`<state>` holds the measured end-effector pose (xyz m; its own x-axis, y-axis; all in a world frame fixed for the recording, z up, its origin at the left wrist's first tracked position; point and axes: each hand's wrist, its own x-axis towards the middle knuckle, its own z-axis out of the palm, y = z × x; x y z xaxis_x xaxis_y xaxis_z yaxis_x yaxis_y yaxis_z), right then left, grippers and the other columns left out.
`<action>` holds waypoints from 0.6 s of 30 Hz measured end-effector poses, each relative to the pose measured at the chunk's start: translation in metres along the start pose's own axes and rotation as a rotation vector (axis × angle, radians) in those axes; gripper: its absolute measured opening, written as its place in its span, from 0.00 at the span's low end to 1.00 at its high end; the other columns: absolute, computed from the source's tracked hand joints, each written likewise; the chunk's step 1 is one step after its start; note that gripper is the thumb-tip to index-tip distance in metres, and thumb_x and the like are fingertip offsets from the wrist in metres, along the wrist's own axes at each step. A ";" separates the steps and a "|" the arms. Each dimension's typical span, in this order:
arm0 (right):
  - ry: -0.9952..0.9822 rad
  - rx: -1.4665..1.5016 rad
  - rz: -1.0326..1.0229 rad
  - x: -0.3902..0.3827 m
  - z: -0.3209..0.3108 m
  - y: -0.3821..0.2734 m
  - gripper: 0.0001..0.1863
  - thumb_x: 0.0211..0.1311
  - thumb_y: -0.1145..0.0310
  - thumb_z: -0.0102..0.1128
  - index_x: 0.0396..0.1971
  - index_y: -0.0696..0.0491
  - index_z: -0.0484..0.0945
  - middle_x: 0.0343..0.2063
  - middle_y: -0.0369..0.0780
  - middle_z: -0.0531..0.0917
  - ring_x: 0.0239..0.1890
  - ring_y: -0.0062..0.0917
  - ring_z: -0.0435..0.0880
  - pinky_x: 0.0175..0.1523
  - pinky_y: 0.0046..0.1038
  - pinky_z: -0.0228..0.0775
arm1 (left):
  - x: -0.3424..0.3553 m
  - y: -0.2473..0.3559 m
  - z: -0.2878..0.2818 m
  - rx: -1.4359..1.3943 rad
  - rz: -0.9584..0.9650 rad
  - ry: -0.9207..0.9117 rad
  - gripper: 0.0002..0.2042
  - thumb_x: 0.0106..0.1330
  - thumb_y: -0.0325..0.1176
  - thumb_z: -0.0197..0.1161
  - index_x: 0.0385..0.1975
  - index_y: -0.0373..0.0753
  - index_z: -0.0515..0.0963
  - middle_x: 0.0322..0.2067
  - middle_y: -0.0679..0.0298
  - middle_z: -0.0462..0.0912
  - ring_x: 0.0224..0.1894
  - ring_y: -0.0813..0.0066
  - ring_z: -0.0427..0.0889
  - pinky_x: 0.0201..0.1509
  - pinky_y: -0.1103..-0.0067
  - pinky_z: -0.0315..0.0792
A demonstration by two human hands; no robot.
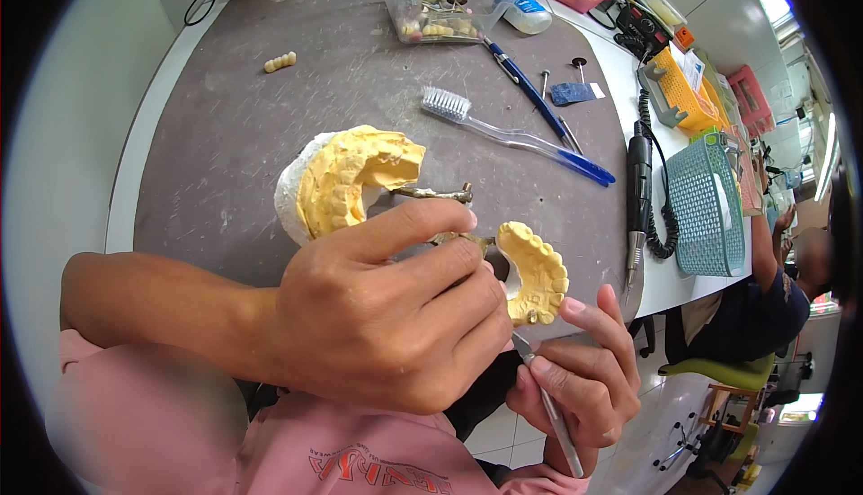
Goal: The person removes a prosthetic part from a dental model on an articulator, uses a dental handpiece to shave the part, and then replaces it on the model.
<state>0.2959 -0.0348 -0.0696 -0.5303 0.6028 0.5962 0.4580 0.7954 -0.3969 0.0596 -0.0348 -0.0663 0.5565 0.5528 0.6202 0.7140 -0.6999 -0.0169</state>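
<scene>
1 brown-grey work mat (225,99): scratched, lying under the toothbrush.
1 blue basket (706,207): right of the toothbrush, off the mat.
1 left hand (395,306): nearer the body than the toothbrush; fingers curled around a metal articulator (440,195), thumb hidden.
1 right hand (584,374): nearer than the toothbrush handle; pinching the carving tool.
1 yellow cast on white base (346,180): left of the toothbrush.
1 smaller yellow cast (539,279): nearer than the toothbrush, between both hands.
1 toothbrush (520,141): clear handle, blue end.
1 carving tool (556,419): nearer than the toothbrush; tip at the smaller cast's near end, contact unclear.
1 row of joined teeth (280,62): left of and beyond the toothbrush.
</scene>
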 end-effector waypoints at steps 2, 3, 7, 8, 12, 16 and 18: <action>-0.012 0.000 0.011 -0.001 0.001 0.002 0.10 0.55 0.68 0.78 0.33 0.49 0.83 0.29 0.34 0.88 0.54 0.37 0.87 0.70 0.49 0.70 | 0.000 0.000 0.000 -0.004 -0.007 -0.011 0.12 0.59 0.42 0.71 0.28 0.39 0.85 0.27 0.67 0.86 0.34 0.74 0.87 0.50 0.71 0.77; -0.017 -0.003 0.001 -0.001 0.000 0.002 0.10 0.55 0.69 0.78 0.33 0.49 0.83 0.30 0.34 0.88 0.55 0.37 0.87 0.70 0.49 0.70 | 0.000 0.000 0.000 -0.007 -0.007 -0.011 0.12 0.58 0.42 0.71 0.28 0.39 0.85 0.27 0.67 0.86 0.34 0.74 0.87 0.50 0.71 0.77; -0.025 -0.006 -0.005 -0.003 0.000 0.001 0.11 0.55 0.69 0.79 0.34 0.49 0.82 0.32 0.34 0.88 0.56 0.36 0.86 0.70 0.49 0.71 | 0.002 0.001 -0.002 -0.011 -0.015 -0.024 0.12 0.57 0.42 0.72 0.28 0.39 0.85 0.27 0.67 0.86 0.34 0.74 0.87 0.50 0.71 0.77; -0.024 -0.004 -0.005 -0.004 0.001 0.001 0.11 0.55 0.69 0.79 0.34 0.49 0.82 0.32 0.34 0.88 0.56 0.36 0.86 0.70 0.49 0.71 | 0.002 0.001 -0.002 -0.010 -0.018 -0.029 0.12 0.57 0.42 0.72 0.28 0.39 0.85 0.27 0.67 0.86 0.34 0.74 0.87 0.50 0.71 0.77; -0.024 -0.026 -0.006 -0.005 0.000 -0.001 0.13 0.55 0.70 0.79 0.36 0.49 0.82 0.34 0.35 0.88 0.56 0.36 0.86 0.69 0.49 0.72 | 0.003 0.002 -0.003 -0.019 -0.019 -0.032 0.12 0.57 0.42 0.72 0.27 0.39 0.85 0.27 0.67 0.86 0.34 0.74 0.87 0.50 0.70 0.78; 0.010 -0.040 -0.018 -0.006 0.007 0.002 0.13 0.55 0.71 0.78 0.37 0.49 0.81 0.34 0.35 0.88 0.55 0.37 0.87 0.69 0.49 0.72 | 0.002 0.001 -0.003 -0.014 -0.024 -0.044 0.12 0.56 0.42 0.72 0.28 0.39 0.85 0.28 0.67 0.86 0.34 0.74 0.87 0.50 0.70 0.78; 0.030 -0.017 -0.027 -0.007 0.007 0.006 0.13 0.56 0.70 0.78 0.38 0.48 0.81 0.32 0.35 0.88 0.54 0.37 0.87 0.70 0.50 0.71 | 0.003 0.001 -0.003 -0.017 -0.020 -0.039 0.12 0.56 0.42 0.72 0.28 0.38 0.85 0.28 0.67 0.86 0.34 0.74 0.87 0.50 0.70 0.78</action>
<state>0.2969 -0.0336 -0.0810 -0.5209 0.5784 0.6277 0.4555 0.8103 -0.3686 0.0607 -0.0356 -0.0620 0.5588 0.5838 0.5890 0.7180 -0.6960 0.0088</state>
